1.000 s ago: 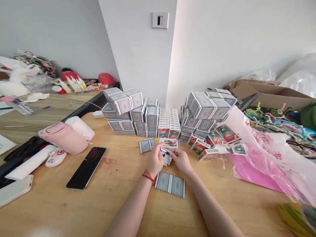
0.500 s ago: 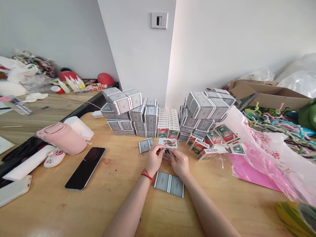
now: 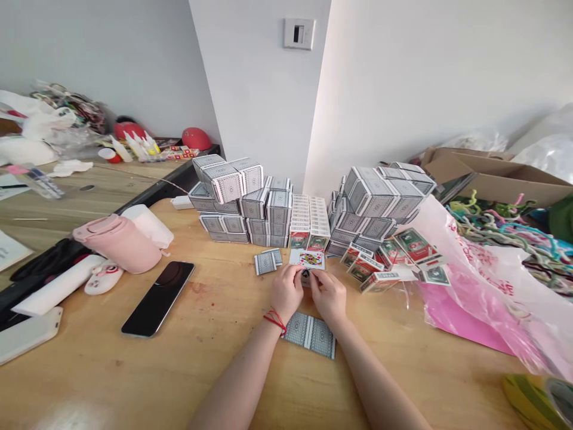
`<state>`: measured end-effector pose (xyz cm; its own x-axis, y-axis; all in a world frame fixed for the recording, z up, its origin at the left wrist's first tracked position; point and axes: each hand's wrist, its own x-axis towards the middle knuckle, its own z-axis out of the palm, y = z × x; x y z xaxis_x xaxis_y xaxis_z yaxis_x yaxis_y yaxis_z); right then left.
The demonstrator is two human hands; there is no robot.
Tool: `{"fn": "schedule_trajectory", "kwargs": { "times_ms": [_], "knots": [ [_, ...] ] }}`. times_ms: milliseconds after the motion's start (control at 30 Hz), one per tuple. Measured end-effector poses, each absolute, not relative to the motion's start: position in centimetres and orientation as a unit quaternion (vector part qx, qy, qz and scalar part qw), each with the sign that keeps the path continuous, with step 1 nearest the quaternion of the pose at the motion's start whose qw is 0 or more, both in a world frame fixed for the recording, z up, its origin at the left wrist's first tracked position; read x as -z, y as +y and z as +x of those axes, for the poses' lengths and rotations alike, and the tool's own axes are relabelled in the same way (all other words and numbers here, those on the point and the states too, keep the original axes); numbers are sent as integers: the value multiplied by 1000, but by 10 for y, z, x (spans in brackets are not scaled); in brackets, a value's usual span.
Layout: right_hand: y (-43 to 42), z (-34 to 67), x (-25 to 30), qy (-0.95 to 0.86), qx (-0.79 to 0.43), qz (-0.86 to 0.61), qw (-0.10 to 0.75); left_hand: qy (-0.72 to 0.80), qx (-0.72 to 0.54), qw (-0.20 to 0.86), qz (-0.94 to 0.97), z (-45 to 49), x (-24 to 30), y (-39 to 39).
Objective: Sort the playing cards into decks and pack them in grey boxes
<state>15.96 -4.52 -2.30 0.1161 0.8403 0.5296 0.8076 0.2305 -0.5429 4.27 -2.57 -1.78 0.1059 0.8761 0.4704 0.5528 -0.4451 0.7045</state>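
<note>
My left hand (image 3: 287,291), with a red string bracelet (image 3: 274,321) at the wrist, is closed in a pinch. Facing it, my right hand (image 3: 329,294) pinches too. Their fingertips almost meet around a small dark thing (image 3: 306,273), too small to name. Just beyond the fingers lies a face-up playing card (image 3: 308,258) with a coloured court figure. Two flat panels with a grey card-back pattern (image 3: 310,335) rest below my wrists. Grey-patterned cards (image 3: 267,262) lie left of my fingers.
Grey-patterned blocks are stacked at left (image 3: 226,197) and right (image 3: 378,200), with rows of card boxes (image 3: 308,218) between. Loose card boxes (image 3: 369,267) lie right. A phone (image 3: 159,298) and pink pouch (image 3: 119,242) are left; plastic bag (image 3: 465,286) and tape roll (image 3: 539,397) right.
The view has shifted slightly, so the scene sits a little further right. My fingertips have drawn closer together, and less of the dark thing between them stands out.
</note>
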Motion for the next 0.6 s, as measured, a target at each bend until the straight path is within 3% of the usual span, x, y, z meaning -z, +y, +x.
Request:
{"fn": "schedule_trajectory", "kwargs": {
  "times_ms": [600],
  "knots": [
    [-50, 165, 34, -673, -26, -642, 368, 496, -453, 187, 717, 42, 24, -26]
  ]
}}
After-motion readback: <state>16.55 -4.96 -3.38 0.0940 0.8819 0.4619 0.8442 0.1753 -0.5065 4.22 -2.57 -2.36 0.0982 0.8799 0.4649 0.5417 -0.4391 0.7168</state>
